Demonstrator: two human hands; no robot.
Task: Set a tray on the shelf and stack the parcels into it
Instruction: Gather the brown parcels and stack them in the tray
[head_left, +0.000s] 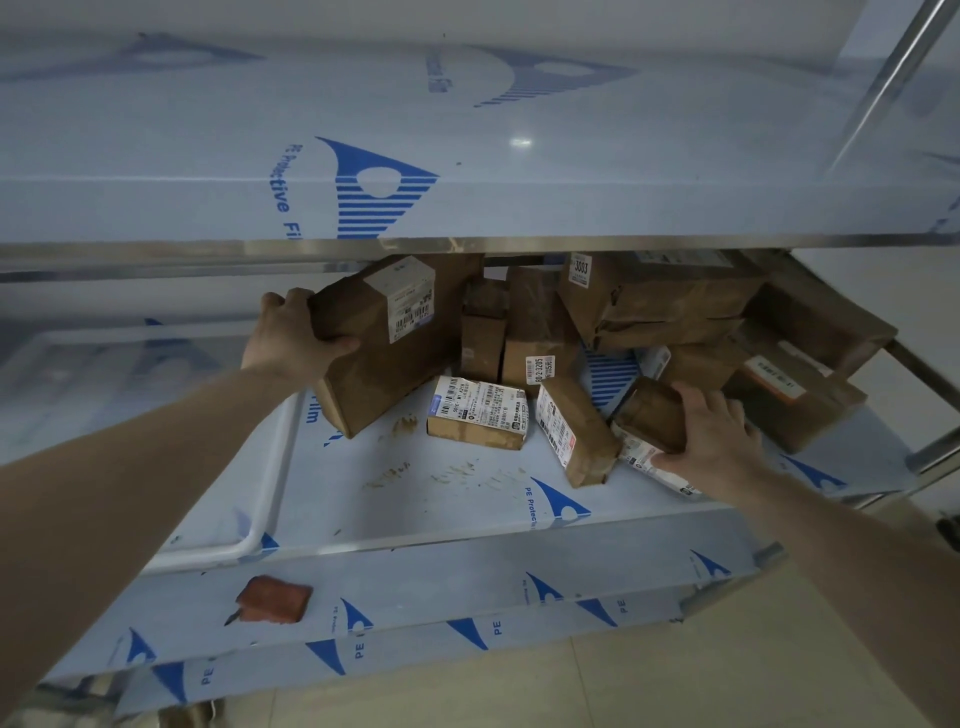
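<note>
A clear plastic tray (270, 499) lies on the left half of the middle shelf (467, 514), under my left forearm. My left hand (291, 332) grips the upper left corner of a large brown parcel (395, 353) that stands tilted with its lower edge on the shelf beside the tray's right rim. My right hand (711, 436) grips a small brown parcel (649, 415) with a white label, near the shelf's front right. Between my hands lie a flat labelled box (478, 415) and a narrow tilted box (576, 431). Several more brown parcels (665, 306) are piled at the back.
The upper shelf (467, 197), covered in blue-printed protective film, overhangs the parcel pile closely. A lower shelf (467, 592) carries a small reddish block (275, 600). A steel upright (883, 83) rises at the right. Brown crumbs dot the middle shelf's front.
</note>
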